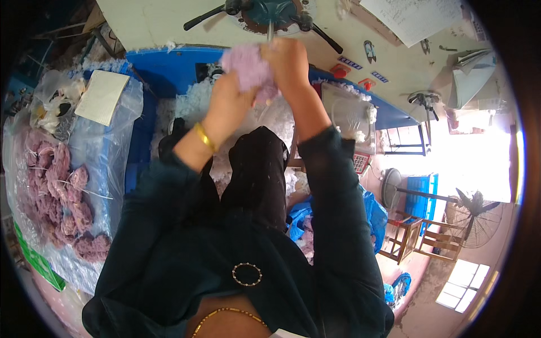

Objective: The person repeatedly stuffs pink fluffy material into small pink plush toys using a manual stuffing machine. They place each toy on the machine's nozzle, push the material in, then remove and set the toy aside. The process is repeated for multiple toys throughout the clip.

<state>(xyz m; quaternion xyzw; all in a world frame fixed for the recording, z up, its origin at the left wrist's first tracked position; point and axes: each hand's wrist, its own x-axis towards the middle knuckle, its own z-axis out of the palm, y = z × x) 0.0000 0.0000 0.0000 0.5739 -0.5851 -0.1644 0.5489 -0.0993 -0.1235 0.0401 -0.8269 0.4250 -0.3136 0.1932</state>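
A fluffy pale lilac bundle [245,65] of soft fibre or yarn is held up between my hands. My left hand [228,104], with a gold bangle at its wrist, closes on the lower part of the bundle. On the upper right side, my right hand [287,62] grips it with bent fingers. Just beyond the hands is a green round machine part [270,12] with black-handled levers and a metal rod pointing toward me. My fingertips are partly hidden by the bundle, and whether it touches the rod I cannot tell.
Mauve yarn hanks [59,186] lie on plastic sheeting at the left, near a cream paper pad [102,97]. Two snips [369,50] and a paper sheet [414,19] rest on the pale panel. White fluff [194,101] gathers below. A fan [473,217] and wooden chairs [442,239] stand right.
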